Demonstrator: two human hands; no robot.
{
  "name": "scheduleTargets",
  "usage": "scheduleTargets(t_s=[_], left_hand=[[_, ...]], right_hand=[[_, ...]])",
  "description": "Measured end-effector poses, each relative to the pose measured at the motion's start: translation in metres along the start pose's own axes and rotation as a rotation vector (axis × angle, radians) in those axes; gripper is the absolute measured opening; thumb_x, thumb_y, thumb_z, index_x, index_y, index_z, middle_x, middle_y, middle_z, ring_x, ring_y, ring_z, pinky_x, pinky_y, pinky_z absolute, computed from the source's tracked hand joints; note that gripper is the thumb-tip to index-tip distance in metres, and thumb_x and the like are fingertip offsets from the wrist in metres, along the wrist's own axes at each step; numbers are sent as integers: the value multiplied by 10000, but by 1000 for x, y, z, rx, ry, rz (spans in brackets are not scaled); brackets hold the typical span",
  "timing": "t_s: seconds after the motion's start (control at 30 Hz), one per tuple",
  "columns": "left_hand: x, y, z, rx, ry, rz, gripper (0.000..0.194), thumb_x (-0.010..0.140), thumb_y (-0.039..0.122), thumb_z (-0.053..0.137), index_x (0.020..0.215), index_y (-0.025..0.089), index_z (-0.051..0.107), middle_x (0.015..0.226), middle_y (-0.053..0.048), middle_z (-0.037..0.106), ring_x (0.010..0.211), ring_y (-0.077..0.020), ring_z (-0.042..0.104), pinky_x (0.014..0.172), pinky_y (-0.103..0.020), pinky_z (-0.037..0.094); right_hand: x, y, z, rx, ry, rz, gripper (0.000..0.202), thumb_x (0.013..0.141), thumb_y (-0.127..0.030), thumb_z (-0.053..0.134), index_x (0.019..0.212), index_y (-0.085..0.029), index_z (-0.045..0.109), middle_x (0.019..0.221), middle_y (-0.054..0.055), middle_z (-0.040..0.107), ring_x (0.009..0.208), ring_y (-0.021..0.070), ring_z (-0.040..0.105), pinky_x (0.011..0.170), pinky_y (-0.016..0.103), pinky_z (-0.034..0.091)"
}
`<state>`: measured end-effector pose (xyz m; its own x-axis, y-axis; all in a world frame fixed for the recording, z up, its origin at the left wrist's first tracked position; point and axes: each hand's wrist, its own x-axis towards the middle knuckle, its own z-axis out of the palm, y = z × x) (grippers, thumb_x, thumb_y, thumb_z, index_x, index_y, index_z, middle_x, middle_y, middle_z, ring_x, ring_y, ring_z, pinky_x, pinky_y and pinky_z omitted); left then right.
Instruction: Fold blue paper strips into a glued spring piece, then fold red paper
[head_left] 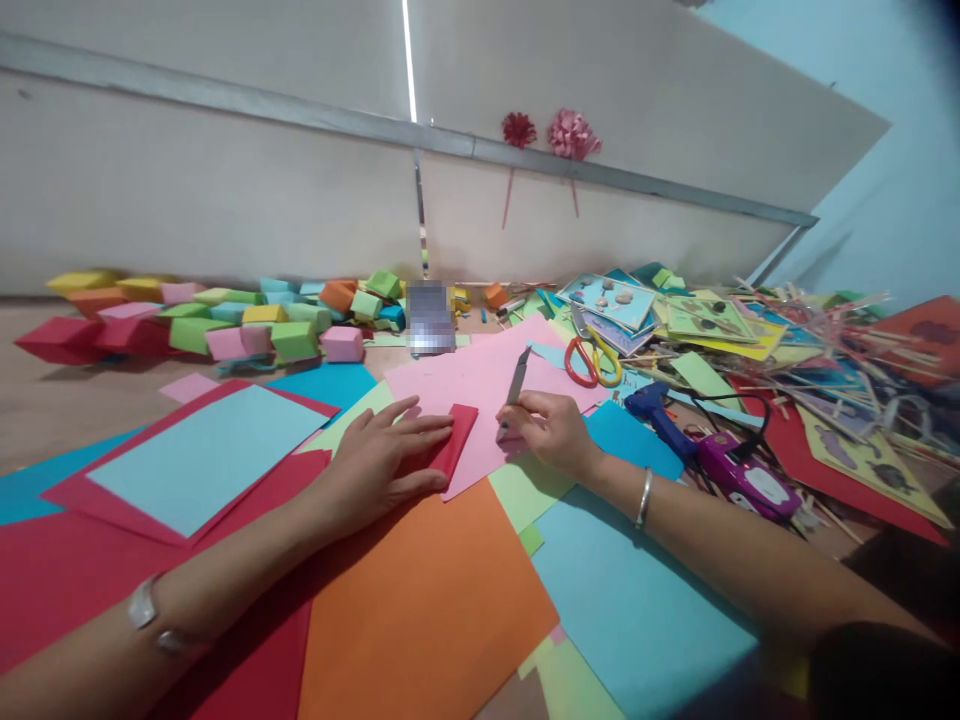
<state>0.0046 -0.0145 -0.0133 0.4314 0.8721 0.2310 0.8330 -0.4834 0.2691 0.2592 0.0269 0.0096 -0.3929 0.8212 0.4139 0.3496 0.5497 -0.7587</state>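
Observation:
My left hand (390, 450) lies flat with fingers stretched, its fingertips pressing on a narrow folded strip of red paper (459, 440). That strip rests on a pink sheet (491, 365). To the right of it, my right hand (551, 430) is closed around a craft knife (517, 378), whose blade end points up and away from me. The lower end of the knife shows under my fist, a little apart from the red strip. An orange sheet (427, 600) spreads below both hands, with a light blue sheet (637, 590) under my right forearm.
Colourful paper boxes (285, 340) line the wall at left. Red-and-yellow scissors (592, 360), a blue glue gun (664, 415) and a purple device (746, 475) lie at right, amid cards and sticks. A pale blue sheet (210, 455) tops red paper at left.

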Motion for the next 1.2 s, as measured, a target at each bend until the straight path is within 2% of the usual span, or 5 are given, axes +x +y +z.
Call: scheduleTargets(t_s=[0.3, 0.43, 0.7, 0.87, 1.2], left_hand=[[2, 0, -7, -56, -61, -3, 527, 849, 649, 613, 1297, 375, 662, 1436, -13, 616, 1450, -415, 359, 1099, -603, 355], [3, 4, -11, -68, -58, 0, 524, 836, 615, 657, 1280, 337, 676, 1432, -23, 621, 1452, -415, 344, 1134, -596, 325], [2, 13, -6, -105, 33, -116, 719, 763, 525, 771, 1411, 334, 525, 1422, -72, 623, 1440, -389, 377, 1099, -571, 365], [2, 12, -9, -143, -4, -93, 886, 782, 515, 754, 1535, 325, 326, 1378, -67, 661, 1452, -381, 354, 1114, -567, 327], [2, 3, 2, -143, 69, -75, 955, 723, 530, 799, 1525, 308, 331, 1341, -61, 683, 1418, -370, 397, 1122, -545, 320]], right_hand=[[-5, -18, -4, -185, -37, -226, 221, 971, -291, 482, 834, -180, 615, 792, 50, 677, 743, 159, 620, 715, 284, 472], [-10, -31, -11, -279, -192, -244, 128, 955, -206, 477, 993, -166, 593, 784, 16, 630, 633, 121, 534, 602, 246, 400], [-16, -28, -12, -731, -460, -254, 157, 900, -130, 550, 813, -185, 669, 752, 44, 587, 634, 147, 456, 536, 280, 235], [-14, -28, 2, -690, -408, -286, 157, 929, -156, 552, 922, -183, 706, 801, 62, 636, 707, 165, 507, 559, 277, 270], [-10, -28, 27, -472, -396, -334, 183, 933, -207, 592, 995, -222, 764, 769, 29, 598, 665, 135, 466, 578, 254, 308]])
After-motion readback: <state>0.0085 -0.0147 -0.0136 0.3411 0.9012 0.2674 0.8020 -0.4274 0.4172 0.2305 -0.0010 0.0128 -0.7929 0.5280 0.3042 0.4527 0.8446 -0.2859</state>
